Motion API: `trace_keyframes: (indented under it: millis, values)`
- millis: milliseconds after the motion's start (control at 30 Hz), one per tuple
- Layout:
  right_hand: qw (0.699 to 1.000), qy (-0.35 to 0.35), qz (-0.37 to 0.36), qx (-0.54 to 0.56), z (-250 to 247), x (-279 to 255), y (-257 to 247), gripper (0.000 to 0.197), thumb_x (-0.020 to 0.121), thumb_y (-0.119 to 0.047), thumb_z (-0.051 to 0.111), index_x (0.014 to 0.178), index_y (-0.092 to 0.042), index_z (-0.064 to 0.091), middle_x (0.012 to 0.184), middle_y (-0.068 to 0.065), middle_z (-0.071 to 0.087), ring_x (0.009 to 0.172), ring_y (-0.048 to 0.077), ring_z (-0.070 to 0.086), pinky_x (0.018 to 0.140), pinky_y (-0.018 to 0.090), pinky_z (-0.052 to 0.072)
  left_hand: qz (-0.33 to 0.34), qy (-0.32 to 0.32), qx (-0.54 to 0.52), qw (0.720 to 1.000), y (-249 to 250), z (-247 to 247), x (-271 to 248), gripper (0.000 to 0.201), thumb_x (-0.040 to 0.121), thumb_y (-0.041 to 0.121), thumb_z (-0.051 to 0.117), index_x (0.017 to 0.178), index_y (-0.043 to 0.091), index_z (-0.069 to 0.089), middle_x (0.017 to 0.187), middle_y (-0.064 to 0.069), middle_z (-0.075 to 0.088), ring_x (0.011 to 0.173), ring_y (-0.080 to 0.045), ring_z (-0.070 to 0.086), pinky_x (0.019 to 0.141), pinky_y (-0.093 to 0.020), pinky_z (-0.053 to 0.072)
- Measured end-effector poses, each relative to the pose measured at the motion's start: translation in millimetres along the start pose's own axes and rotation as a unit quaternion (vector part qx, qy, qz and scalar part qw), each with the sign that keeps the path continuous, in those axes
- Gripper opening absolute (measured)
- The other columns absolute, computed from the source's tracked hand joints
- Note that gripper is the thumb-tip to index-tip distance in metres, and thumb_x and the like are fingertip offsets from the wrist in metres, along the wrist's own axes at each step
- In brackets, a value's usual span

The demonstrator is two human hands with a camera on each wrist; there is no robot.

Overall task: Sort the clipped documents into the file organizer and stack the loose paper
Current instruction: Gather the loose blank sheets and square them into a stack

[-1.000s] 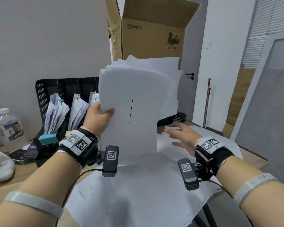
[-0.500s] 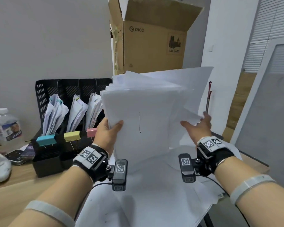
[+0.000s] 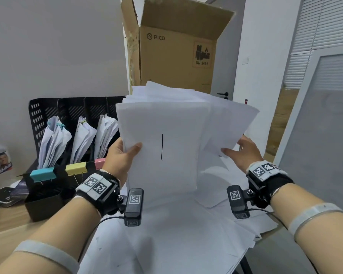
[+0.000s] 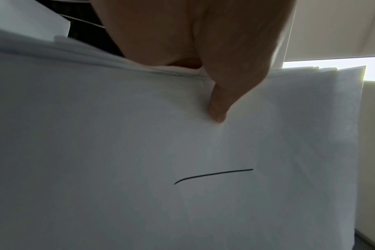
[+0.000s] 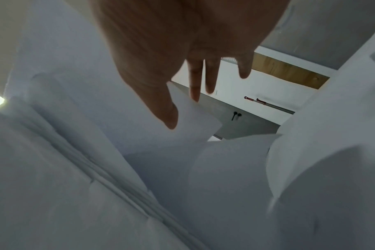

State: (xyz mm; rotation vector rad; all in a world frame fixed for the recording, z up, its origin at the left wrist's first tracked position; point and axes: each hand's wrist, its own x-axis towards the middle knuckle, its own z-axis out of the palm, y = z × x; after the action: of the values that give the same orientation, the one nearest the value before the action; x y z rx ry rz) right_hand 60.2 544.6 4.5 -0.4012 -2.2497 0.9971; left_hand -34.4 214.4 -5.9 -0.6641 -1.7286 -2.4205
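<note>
1. The left hand [image 3: 121, 159] grips a thick stack of loose paper [image 3: 162, 123] at its left edge, thumb [image 4: 218, 108] pressed on the front sheet, and holds it upright above the counter [image 3: 6, 220].
2. The front sheet bears one short black pen line [image 3: 162, 147].
3. The right hand [image 3: 241, 153] pinches a few sheets [image 3: 229, 123] at the stack's right side, thumb in front, fingers [image 5: 196, 81] behind.
4. More white sheets [image 3: 166, 234] lie spread on the counter below.
5. The black file organizer [image 3: 38, 113] stands to the left with three clipped bundles [image 3: 53, 139] in its slots, with blue, yellow and pink clips.
6. A cardboard box [image 3: 176, 56] stands open behind.
</note>
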Motion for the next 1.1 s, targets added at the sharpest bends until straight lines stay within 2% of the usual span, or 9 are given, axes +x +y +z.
trace_keyframes:
  millis: [233, 333, 433, 567, 633, 767, 967, 1033, 1100]
  values:
    - [0.997, -0.081, -0.004, -0.002, 2, -4, -6, 0.029, 0.084, -0.027, 0.077, 0.109, -0.014, 0.071, 0.095, -0.002, 0.066, 0.087, 0.019, 0.061, 0.078, 0.024, 0.043, 0.010, -0.005, -0.008, 1.000, 4, 3, 3, 0.023, 0.096, 0.002, 0.060, 0.116, 0.013, 0.063, 0.100, -0.005, 0.077, 0.081, -0.017, 0.076, 0.066, -0.031, 0.062]
    - [0.997, -0.077, 0.002, -0.011, 12, -5, -1, 0.027, 0.083, -0.031, 0.077, 0.099, -0.010, 0.074, 0.089, 0.001, 0.068, 0.087, 0.023, 0.065, 0.069, 0.023, 0.043, 0.015, -0.001, -0.003, 1.000, 6, 2, 5, 0.021, 0.096, 0.003, 0.061, 0.113, 0.015, 0.064, 0.097, -0.003, 0.077, 0.080, -0.017, 0.076, 0.066, -0.032, 0.062]
    - [0.997, -0.079, 0.011, -0.022, 23, -5, 1, 0.025, 0.081, -0.033, 0.078, 0.093, -0.011, 0.072, 0.084, 0.004, 0.069, 0.080, 0.023, 0.063, 0.074, 0.027, 0.045, 0.012, 0.005, -0.001, 1.000, 7, -1, 6, 0.022, 0.096, 0.003, 0.061, 0.116, 0.013, 0.065, 0.100, -0.006, 0.076, 0.081, -0.018, 0.076, 0.068, -0.032, 0.063]
    - [0.996, -0.070, 0.017, -0.049, 35, -2, -1, 0.028, 0.082, -0.030, 0.077, 0.073, -0.005, 0.066, 0.069, 0.009, 0.066, 0.069, 0.026, 0.060, 0.058, 0.026, 0.042, 0.006, 0.008, 0.006, 1.000, 7, -4, 6, 0.025, 0.096, 0.004, 0.061, 0.120, 0.009, 0.063, 0.100, -0.007, 0.076, 0.080, -0.017, 0.076, 0.066, -0.031, 0.061]
    - [0.998, -0.045, 0.022, -0.037, 38, 0, -2, 0.034, 0.083, -0.030, 0.076, 0.071, 0.000, 0.066, 0.071, 0.016, 0.067, 0.070, 0.028, 0.059, 0.062, 0.029, 0.042, 0.004, 0.014, 0.007, 1.000, 7, -6, 7, 0.024, 0.096, 0.004, 0.061, 0.120, 0.009, 0.063, 0.099, -0.007, 0.075, 0.079, -0.017, 0.075, 0.067, -0.032, 0.061]
    - [0.997, 0.000, 0.026, -0.068, 33, 8, -3, 0.043, 0.089, -0.038, 0.069, 0.059, -0.011, 0.054, 0.067, 0.007, 0.057, 0.075, 0.029, 0.057, 0.070, 0.029, 0.039, 0.021, 0.051, 0.026, 0.998, 7, -12, 12, 0.021, 0.096, 0.005, 0.063, 0.116, 0.009, 0.064, 0.099, -0.008, 0.075, 0.080, -0.020, 0.074, 0.070, -0.035, 0.062]
    - [0.989, 0.061, 0.122, -0.064, -8, 21, 15, 0.046, 0.097, -0.038, 0.056, 0.070, -0.001, 0.051, 0.071, 0.014, 0.052, 0.092, 0.040, 0.063, 0.070, 0.033, 0.035, 0.025, 0.183, 0.126, 0.975, -2, -24, 27, 0.008, 0.088, 0.020, 0.071, 0.094, 0.024, 0.067, 0.095, -0.003, 0.075, 0.089, -0.030, 0.073, 0.087, -0.057, 0.059]
    - [0.984, 0.076, 0.160, -0.036, -20, 20, 21, 0.040, 0.098, -0.035, 0.054, 0.084, 0.002, 0.058, 0.091, 0.022, 0.060, 0.106, 0.041, 0.060, 0.079, 0.035, 0.040, 0.012, 0.216, 0.174, 0.961, -2, -21, 26, 0.005, 0.089, 0.022, 0.069, 0.091, 0.025, 0.065, 0.093, 0.001, 0.073, 0.092, -0.030, 0.072, 0.091, -0.054, 0.058]
    - [0.977, 0.086, 0.193, -0.007, -29, 17, 25, 0.047, 0.099, -0.034, 0.053, 0.115, 0.009, 0.059, 0.124, 0.028, 0.059, 0.119, 0.042, 0.055, 0.094, 0.038, 0.042, 0.011, 0.239, 0.209, 0.948, -1, -12, 25, 0.009, 0.092, 0.017, 0.065, 0.101, 0.020, 0.064, 0.101, 0.001, 0.070, 0.096, -0.027, 0.069, 0.093, -0.040, 0.055]
